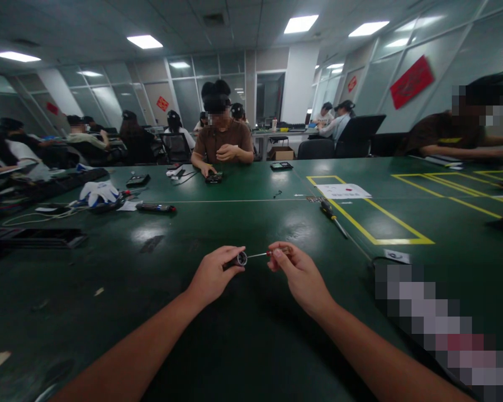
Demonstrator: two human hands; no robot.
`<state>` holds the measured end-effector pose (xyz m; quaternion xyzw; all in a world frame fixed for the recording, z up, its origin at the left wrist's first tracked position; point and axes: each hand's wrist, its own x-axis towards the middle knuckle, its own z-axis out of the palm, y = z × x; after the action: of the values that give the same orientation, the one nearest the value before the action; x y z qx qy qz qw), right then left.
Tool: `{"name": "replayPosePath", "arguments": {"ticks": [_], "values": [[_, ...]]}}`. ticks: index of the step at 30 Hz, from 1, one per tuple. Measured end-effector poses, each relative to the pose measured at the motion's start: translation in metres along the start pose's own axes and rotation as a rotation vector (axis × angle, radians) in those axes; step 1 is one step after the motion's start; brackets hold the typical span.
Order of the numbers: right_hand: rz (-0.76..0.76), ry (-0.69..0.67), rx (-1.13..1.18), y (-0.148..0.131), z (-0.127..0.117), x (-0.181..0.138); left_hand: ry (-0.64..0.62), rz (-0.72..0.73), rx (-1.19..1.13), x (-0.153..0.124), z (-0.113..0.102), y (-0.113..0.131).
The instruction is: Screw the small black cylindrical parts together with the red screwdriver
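One smooth, glossy green bench (230, 220) is carrying a black-and-yellow-handled screwdriver (331, 215) with a straight metal shank. Above the near part of the bench, the left hand (212, 274) is gripping a short dark cylinder (241, 258), its round, pale-rimmed end facing right. The right hand (297, 269) is pinching a slim red-collared screwdriver (270, 253), its thin, shiny shaft pointing at that rim; whether the tip is touching is staying unclear.

Table (226, 223) passable ahead (loose screwdriver (329, 212) rightward).
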<state>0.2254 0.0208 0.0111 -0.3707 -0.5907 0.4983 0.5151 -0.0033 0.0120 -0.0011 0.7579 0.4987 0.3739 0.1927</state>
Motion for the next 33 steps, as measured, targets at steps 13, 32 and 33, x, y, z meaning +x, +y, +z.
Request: {"name": "replayPosePath", "arguments": {"ticks": [13,32,33], "values": [[0.023,0.014,0.016,0.0040,-0.0012,0.0006,0.001,-0.035,-0.018,0.0002,0.0005,-0.0008],[0.030,0.000,0.013,0.0024,-0.0011,0.0003,0.016,-0.045,-0.078,0.0004,0.0021,-0.0010],[0.032,-0.003,0.018,0.0016,-0.0007,-0.0001,0.024,-0.051,-0.084,0.0004,0.0026,-0.0017]]}}
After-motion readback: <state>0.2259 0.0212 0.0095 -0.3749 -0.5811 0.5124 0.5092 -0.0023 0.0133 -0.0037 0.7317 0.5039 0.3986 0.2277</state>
